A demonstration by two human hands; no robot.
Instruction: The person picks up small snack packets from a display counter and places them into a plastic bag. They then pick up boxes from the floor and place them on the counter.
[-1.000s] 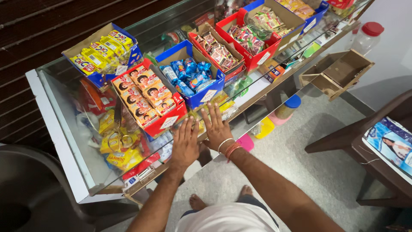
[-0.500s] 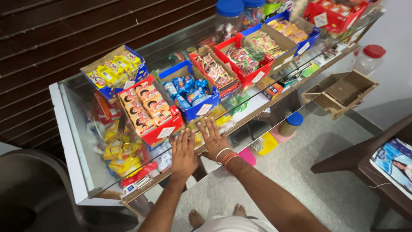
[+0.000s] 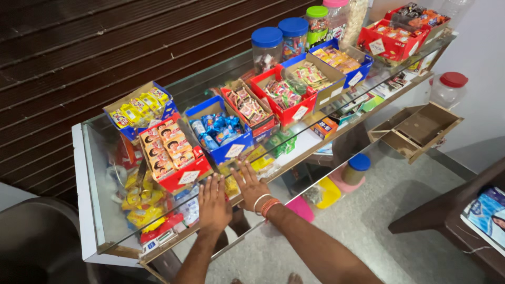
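Both hands are flat on the glass counter [image 3: 100,210] at its near edge. The left hand [image 3: 213,205] lies palm down, fingers together and stretched out, its grip open and holding nothing. Just beside it, the right hand [image 3: 251,185] is also palm down with fingers spread, grip open and empty, and bangles [image 3: 264,204] circle its wrist. The two hands sit close together without overlapping.

Just past the left fingertips sits a red box of biscuit packs [image 3: 171,155], nearly touching them. Under the glass there, yellow snack packets [image 3: 138,202] are heaped on the shelf below. Next to the red box, in front of the right hand, stands a blue box of blue-wrapped sweets [image 3: 218,131]. Behind the red one, at the far left, is a blue box of yellow packets [image 3: 138,108].

Further along the counter runs a row of more open boxes: a brown-and-red box of small packs [image 3: 250,108], then a red box of candies [image 3: 284,94], then another blue box [image 3: 339,60]. Behind those stand two jars with blue lids [image 3: 267,47] and a jar with a green lid [image 3: 317,18]. At the far end sits a red carton [image 3: 394,39].

Off to the right, a wooden drawer [image 3: 415,129] hangs open, with a red-lidded plastic jar [image 3: 448,88] beyond it.
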